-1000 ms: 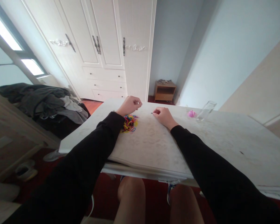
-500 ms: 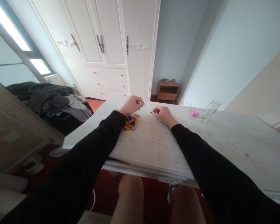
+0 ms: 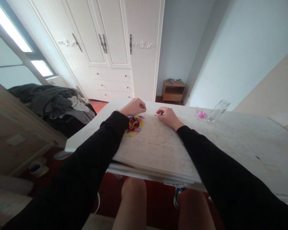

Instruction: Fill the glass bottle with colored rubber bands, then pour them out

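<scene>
Beyond a small pile of multicoloured rubber bands [image 3: 135,123], my left hand [image 3: 135,107] is held with its fingers curled closed. Whatever it may hold is hidden. Its wrist and black cuff cover the pile's left side. My right hand [image 3: 167,116] rests on the white table [image 3: 156,150], thumb and fingers pinched together. A tiny dark object [image 3: 156,114] shows at those fingertips, too small to name. The two hands are a short gap apart.
A pink crumpled-looking object [image 3: 202,114] and a clear glass jar [image 3: 218,111] stand on the table's right side. A small dark speck [image 3: 258,157] lies nearer me. Behind the table are a white wardrobe [image 3: 115,51] and a wooden nightstand [image 3: 174,92].
My left hand has moved slightly left and its fingers have curled in more tightly. My right hand stays in nearly the same place, still pinched. The view has shifted a little.
</scene>
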Tool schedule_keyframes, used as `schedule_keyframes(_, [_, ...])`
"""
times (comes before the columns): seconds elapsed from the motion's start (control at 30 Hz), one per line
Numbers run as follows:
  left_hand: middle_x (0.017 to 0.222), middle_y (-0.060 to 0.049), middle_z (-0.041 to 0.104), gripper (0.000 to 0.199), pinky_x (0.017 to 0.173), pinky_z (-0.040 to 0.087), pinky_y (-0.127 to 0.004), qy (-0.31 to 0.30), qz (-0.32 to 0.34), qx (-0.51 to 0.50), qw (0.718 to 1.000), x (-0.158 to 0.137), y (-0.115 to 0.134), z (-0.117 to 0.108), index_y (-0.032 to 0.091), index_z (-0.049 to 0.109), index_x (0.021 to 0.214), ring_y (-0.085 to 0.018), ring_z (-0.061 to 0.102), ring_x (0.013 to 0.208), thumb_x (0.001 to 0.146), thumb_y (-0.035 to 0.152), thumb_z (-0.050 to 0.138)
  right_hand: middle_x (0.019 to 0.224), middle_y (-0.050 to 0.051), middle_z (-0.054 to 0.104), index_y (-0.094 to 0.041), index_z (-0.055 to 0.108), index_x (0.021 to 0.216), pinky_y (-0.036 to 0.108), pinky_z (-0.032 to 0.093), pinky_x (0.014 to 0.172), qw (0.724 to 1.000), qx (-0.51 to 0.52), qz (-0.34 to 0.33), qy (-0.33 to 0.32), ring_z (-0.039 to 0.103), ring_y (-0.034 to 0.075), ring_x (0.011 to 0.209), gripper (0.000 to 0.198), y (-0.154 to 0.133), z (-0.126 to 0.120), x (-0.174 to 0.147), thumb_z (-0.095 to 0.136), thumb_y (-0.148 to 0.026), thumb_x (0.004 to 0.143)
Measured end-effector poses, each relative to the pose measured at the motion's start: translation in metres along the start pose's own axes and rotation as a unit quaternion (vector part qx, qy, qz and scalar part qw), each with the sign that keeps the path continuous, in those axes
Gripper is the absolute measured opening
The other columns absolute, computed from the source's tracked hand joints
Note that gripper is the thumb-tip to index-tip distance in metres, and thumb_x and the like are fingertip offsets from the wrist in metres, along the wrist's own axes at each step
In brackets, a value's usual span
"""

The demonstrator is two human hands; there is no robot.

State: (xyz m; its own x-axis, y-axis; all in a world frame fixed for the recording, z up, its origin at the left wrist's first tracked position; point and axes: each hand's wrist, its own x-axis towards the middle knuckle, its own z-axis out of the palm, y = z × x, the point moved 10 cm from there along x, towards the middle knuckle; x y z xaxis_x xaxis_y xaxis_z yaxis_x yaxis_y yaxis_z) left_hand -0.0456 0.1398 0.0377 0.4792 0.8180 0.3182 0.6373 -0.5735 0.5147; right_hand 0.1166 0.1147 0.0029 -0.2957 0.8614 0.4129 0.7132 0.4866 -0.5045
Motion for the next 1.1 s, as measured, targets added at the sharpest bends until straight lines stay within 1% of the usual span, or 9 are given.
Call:
schedule_keyframes(0.07, [0.063,-0.004,0.073,0.014,0.059,0.044,-0.025,-0.028,-0.017,0.018,0.999,-0.003,-0.003,0.001,0.013,0.080,0.071,-0.013,0.062,0.060,0.068,0.012,0.067,0.089,0.007,0.076,-0.016,0.074,0.086,0.029,0.047,0.074,1.000,0.001,-0.001,0.002,0.065,0.019,0.081,0.013,0.000,0.000,0.000,0.066,-0.009,0.079])
schedule_keyframes(0.17, [0.060,-0.003,0.070,0.013,0.059,0.044,-0.027,-0.072,-0.047,0.039,0.996,-0.006,-0.011,0.005,0.016,0.082,0.071,-0.014,0.059,0.057,0.066,0.015,0.070,0.089,0.007,0.075,-0.016,0.074,0.085,0.029,0.047,0.075,1.000,0.004,-0.003,0.003,0.064,0.019,0.081,0.013,0.001,0.000,0.001,0.066,-0.008,0.078])
schedule_keyframes(0.3, [0.058,-0.002,0.068,0.005,0.057,0.041,-0.028,-0.115,-0.072,0.059,0.989,-0.008,-0.022,0.012,0.019,0.080,0.067,-0.015,0.056,0.055,0.063,0.022,0.077,0.089,0.007,0.073,-0.016,0.074,0.085,0.031,0.046,0.076,1.000,0.005,-0.014,0.002,0.063,0.020,0.081,0.014,0.001,0.001,0.002,0.065,-0.008,0.076])
schedule_keyframes(0.47, [0.056,-0.002,0.068,0.006,0.055,0.039,-0.027,-0.134,-0.086,0.064,0.985,-0.009,-0.029,0.016,0.020,0.076,0.062,-0.015,0.056,0.053,0.063,0.025,0.079,0.090,0.008,0.070,-0.018,0.074,0.083,0.036,0.048,0.090,0.998,-0.021,-0.061,0.015,0.060,0.024,0.092,0.015,-0.008,0.001,0.003,0.063,-0.010,0.076])
schedule_keyframes(0.67, [0.055,-0.002,0.067,0.006,0.056,0.038,-0.028,-0.131,-0.106,0.066,0.984,-0.010,-0.030,0.013,0.018,0.072,0.057,-0.016,0.055,0.054,0.061,0.021,0.074,0.088,0.009,0.067,-0.017,0.076,0.081,0.039,0.048,0.093,0.997,-0.031,-0.074,0.003,0.060,0.027,0.096,0.018,-0.014,0.006,0.003,0.060,-0.010,0.077])
schedule_keyframes(0.8, [0.052,-0.001,0.061,0.008,0.057,0.036,-0.029,-0.098,-0.102,0.083,0.986,-0.007,-0.030,0.006,0.018,0.068,0.055,-0.014,0.051,0.054,0.063,0.020,0.070,0.089,0.010,0.067,-0.016,0.077,0.081,0.040,0.048,0.093,0.997,-0.034,-0.067,0.006,0.060,0.028,0.096,0.019,-0.014,0.005,0.003,0.061,-0.008,0.077])
schedule_keyframes(0.87, [0.051,0.000,0.060,0.007,0.057,0.037,-0.028,-0.075,-0.100,0.088,0.988,-0.006,-0.031,0.001,0.018,0.066,0.054,-0.014,0.050,0.054,0.061,0.017,0.066,0.090,0.010,0.068,-0.017,0.077,0.082,0.040,0.047,0.095,0.997,-0.029,-0.076,0.008,0.061,0.027,0.097,0.018,-0.019,0.003,0.002,0.062,-0.009,0.078])
schedule_keyframes(0.97, [0.051,0.000,0.059,0.008,0.057,0.037,-0.027,-0.044,-0.102,0.089,0.990,-0.006,-0.032,-0.006,0.019,0.064,0.053,-0.014,0.050,0.054,0.059,0.014,0.063,0.095,0.010,0.072,-0.019,0.078,0.085,0.040,0.047,0.098,0.992,-0.010,-0.126,-0.005,0.062,0.027,0.101,0.014,-0.039,0.004,-0.002,0.065,-0.013,0.082])
schedule_keyframes(1.1, [0.054,-0.001,0.062,0.007,0.058,0.039,-0.028,-0.037,-0.106,0.089,0.990,-0.007,-0.032,-0.008,0.019,0.064,0.054,-0.015,0.053,0.057,0.058,0.015,0.063,0.101,0.009,0.078,-0.019,0.080,0.092,0.040,0.047,0.104,0.973,0.018,-0.217,-0.078,0.066,0.025,0.101,0.016,-0.071,0.020,-0.016,0.065,-0.015,0.087])
